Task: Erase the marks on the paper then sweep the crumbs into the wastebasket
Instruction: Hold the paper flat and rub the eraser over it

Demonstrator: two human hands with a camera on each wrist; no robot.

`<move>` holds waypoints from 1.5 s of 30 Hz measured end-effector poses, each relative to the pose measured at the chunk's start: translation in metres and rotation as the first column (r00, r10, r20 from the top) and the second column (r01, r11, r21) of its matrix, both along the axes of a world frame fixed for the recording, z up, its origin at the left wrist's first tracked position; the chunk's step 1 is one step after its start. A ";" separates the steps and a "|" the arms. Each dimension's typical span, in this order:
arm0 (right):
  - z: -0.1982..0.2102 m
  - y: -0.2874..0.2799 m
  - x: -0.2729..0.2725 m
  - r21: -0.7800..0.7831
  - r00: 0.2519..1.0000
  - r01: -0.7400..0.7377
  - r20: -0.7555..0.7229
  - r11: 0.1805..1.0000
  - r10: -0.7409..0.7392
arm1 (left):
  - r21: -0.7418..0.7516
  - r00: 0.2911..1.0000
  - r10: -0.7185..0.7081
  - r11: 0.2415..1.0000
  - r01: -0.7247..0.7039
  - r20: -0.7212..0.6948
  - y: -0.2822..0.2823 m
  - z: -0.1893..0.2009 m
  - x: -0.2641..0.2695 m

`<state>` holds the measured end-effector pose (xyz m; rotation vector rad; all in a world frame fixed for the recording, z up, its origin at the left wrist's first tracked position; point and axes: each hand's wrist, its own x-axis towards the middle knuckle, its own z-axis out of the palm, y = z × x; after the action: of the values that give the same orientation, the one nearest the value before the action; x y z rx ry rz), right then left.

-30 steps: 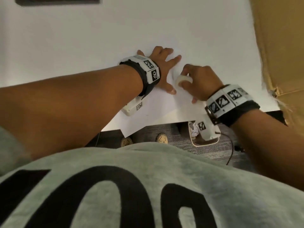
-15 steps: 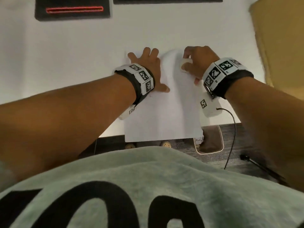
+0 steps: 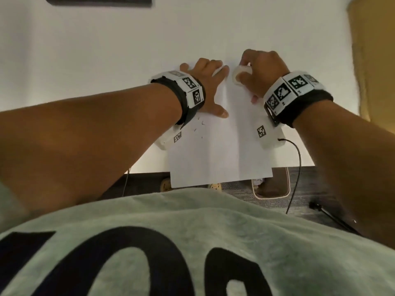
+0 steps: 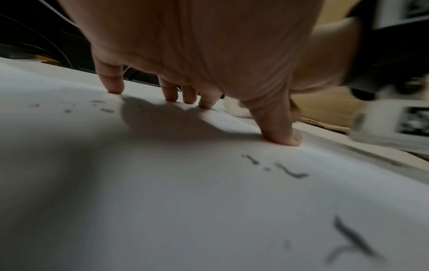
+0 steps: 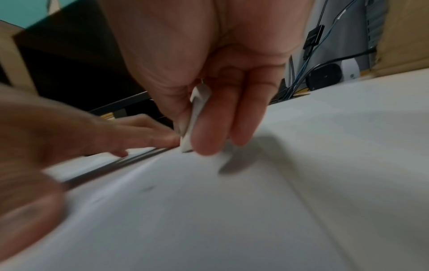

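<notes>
A white sheet of paper (image 3: 220,150) lies on the white desk, its near edge hanging past the desk's front edge. Dark crumbs (image 3: 197,129) speckle its left side, seen up close as dark crumbs (image 4: 292,171) in the left wrist view. My left hand (image 3: 208,90) lies spread and flat on the paper's top left, fingertips (image 4: 170,98) and thumb pressing down. My right hand (image 3: 259,73) pinches a white eraser (image 3: 240,74) at the paper's top right; the eraser (image 5: 194,124) sits between thumb and fingers, its tip at the paper.
A wastebasket (image 3: 271,186) stands on the floor under the desk's front edge, below the paper's right corner. A brown cardboard box (image 3: 374,56) borders the desk on the right. A dark device (image 3: 100,0) lies at the desk's far edge. A thin cable (image 3: 297,165) hangs from my right wrist.
The view has tilted back and forth over the second. My right hand with the eraser went from mid-paper up to the top right. The left hand stays flat on the paper.
</notes>
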<state>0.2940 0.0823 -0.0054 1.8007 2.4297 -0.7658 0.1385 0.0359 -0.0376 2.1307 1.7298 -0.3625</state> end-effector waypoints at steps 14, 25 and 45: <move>-0.005 -0.017 0.010 -0.009 0.997 -0.076 0.030 0.997 0.076 | -0.012 1.000 0.027 1.000 -0.027 -0.006 0.003 0.002 0.002; -0.006 -0.023 0.014 -0.069 0.998 -0.068 0.004 0.995 0.069 | -0.009 1.000 0.031 0.999 -0.031 0.002 0.004 0.000 0.001; -0.004 -0.008 -0.004 -0.041 0.999 -0.026 -0.024 0.999 0.025 | -0.006 0.999 0.043 0.999 -0.043 0.021 0.004 -0.001 0.001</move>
<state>0.2895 0.0739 -0.0094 1.7524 2.4277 -0.8332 0.1392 0.0399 -0.0388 2.0829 1.7575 -0.3310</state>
